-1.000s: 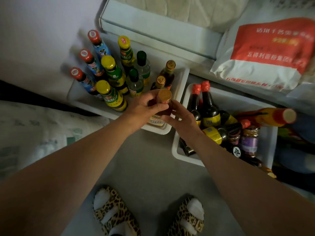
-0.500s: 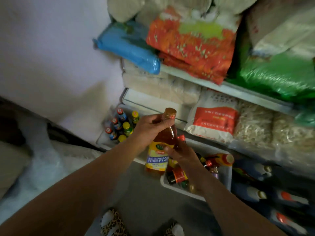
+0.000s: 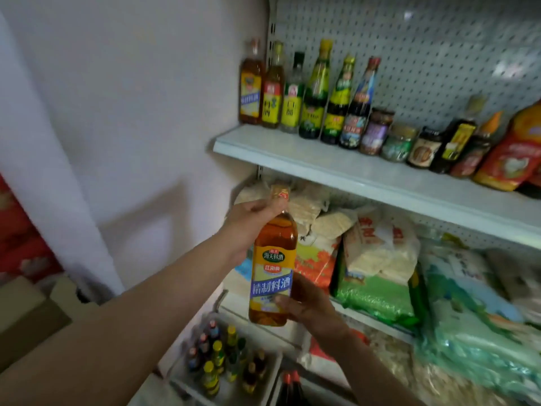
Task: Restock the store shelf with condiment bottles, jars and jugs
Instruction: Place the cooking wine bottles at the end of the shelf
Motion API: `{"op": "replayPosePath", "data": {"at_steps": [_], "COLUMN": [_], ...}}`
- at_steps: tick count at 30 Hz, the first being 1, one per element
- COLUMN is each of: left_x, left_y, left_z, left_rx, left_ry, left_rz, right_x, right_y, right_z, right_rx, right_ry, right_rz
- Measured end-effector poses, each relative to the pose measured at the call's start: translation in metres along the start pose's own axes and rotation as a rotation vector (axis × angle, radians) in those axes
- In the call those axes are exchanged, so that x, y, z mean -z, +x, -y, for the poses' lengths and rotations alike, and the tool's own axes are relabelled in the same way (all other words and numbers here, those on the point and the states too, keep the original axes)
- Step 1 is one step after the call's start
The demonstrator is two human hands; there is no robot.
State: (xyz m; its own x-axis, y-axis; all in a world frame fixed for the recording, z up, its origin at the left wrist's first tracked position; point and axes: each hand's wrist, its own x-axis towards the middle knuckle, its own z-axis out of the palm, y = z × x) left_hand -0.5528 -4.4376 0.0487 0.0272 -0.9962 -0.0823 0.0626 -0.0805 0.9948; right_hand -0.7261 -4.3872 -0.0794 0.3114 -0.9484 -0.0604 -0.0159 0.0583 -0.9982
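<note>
I hold an amber cooking-wine bottle upright in front of me, below the white shelf. My left hand grips its neck just under the gold cap. My right hand cups its base and lower label. On the shelf stands a row of condiment bottles and jars against the pegboard, with a matching amber bottle at the far left end. Down on the floor, a white bin of small bottles sits below my arms.
A white wall closes the shelf's left side. Bags of grain and noodles fill the shelf underneath. A second bin with dark bottles is at the bottom. Cardboard boxes stand at the left.
The bottle has been lifted out of the floor bin and raised to just below the condiment shelf. My view has tilted up from the floor to the shelf.
</note>
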Motion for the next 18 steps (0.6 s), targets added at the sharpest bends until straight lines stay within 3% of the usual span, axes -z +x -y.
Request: {"op": "replayPosePath", "data": {"at_steps": [8,18], "left_x": [0.020,0.067], "left_y": [-0.025,0.053], "left_z": [-0.127,-0.173], "left_rx": [-0.211,-0.296], "left_ry": [0.081,0.034], "left_rz": [0.023,0.142], "right_x": [-0.019,-0.040], "right_y": [0.012,0.099], "right_z": [0.128,0.223], "right_rx": [0.187,0.281], "right_ry": [0.046,0.014], "right_rz": [0.057,-0.040]}}
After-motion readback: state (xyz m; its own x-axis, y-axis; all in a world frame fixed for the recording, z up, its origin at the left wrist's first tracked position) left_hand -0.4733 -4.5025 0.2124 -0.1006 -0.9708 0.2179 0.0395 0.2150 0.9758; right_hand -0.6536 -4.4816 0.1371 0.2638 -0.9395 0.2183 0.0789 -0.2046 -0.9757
